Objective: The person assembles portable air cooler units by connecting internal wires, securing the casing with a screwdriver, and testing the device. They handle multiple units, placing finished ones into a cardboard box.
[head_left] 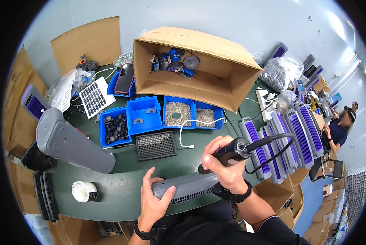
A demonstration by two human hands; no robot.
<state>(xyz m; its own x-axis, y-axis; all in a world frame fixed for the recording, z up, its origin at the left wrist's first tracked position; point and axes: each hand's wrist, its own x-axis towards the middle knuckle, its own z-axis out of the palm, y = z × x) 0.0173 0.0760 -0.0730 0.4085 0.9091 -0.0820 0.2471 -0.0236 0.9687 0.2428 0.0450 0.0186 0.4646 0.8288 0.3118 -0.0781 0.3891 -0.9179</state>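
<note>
In front of me, close to the table's near edge, lies a long grey plastic housing (185, 184) with a slotted grille along its near side. My left hand (153, 204) grips its left end, thumb on top and fingers along the far side. My right hand (231, 173) is wrapped round a black corded electric screwdriver (228, 152), tilted with its nose down to the left over the housing's right part. I cannot tell whether the bit touches the housing. The screwdriver's black cord (288, 143) loops off to the right.
Blue bins (144, 116) with screws and black parts stand beyond a black perforated tray (156, 146). Behind them is an open cardboard box (199, 43). A grey tower-shaped unit (75, 143) and white tub (84, 191) are left; purple-grilled units (279, 151) right. A person (339, 130) sits far right.
</note>
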